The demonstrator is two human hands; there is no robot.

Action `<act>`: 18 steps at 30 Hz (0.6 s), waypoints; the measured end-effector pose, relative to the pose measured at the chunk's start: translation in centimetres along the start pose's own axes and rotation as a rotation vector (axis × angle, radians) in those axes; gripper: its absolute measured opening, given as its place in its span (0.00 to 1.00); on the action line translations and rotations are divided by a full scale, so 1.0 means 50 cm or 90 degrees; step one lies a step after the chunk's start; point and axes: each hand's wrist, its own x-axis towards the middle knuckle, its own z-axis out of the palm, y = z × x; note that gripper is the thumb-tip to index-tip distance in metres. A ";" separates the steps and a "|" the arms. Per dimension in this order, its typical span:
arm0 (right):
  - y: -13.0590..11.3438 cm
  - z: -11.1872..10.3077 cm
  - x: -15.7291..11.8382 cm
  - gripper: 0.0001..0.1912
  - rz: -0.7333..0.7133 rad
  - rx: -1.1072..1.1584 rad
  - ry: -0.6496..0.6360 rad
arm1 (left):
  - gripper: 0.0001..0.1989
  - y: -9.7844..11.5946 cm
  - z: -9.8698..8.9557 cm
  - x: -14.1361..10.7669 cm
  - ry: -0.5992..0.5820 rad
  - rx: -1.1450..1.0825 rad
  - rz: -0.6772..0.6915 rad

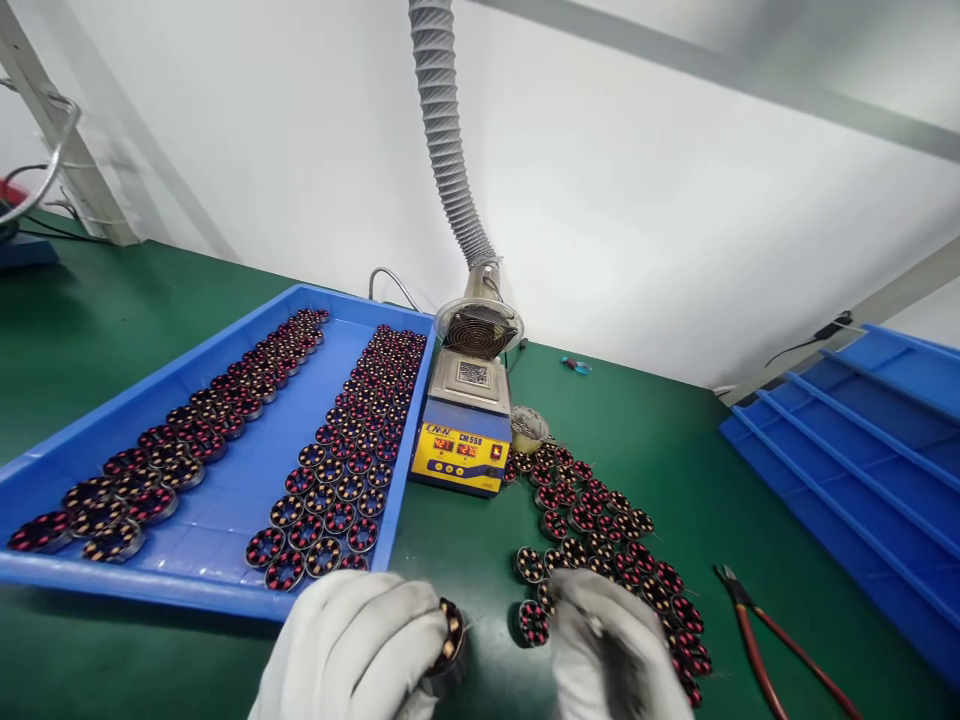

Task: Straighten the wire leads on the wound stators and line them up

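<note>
My left hand [360, 650], in a white glove, is wrapped round a wound motor stator [450, 640], a dark ring with copper-coloured coils, low in the middle of the view. To its right my right hand [611, 650], gloved and blurred, has its fingers curled together. A dark patch and a small shiny spot show at those fingers; what they hold, if anything, I cannot make out. Beside it a single stator [533, 623] with pink-red coils lies on the bench, at the edge of a long cluster of similar stators [600, 520] that the hand partly hides.
At left, a blue tray [247, 480] holds two bands of stators. A yellow-fronted solder pot [461, 455] with a lit display stands centrally under a grey extraction hose [446, 130]. Red-handled cutters [750, 620] lie at right, near stacked blue trays [847, 470]. Small blue-and-red cutters [576, 366] lie farther back.
</note>
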 end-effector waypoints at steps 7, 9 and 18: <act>0.012 0.043 -0.020 0.10 0.449 0.297 -0.337 | 0.15 0.006 -0.010 0.014 -0.073 -0.292 -0.227; 0.013 0.046 -0.022 0.12 0.567 0.354 -0.379 | 0.14 0.003 -0.013 0.013 -0.124 -0.455 -0.338; 0.018 0.047 -0.025 0.23 0.797 0.532 -0.421 | 0.07 -0.008 -0.022 0.040 -0.038 -0.666 -0.487</act>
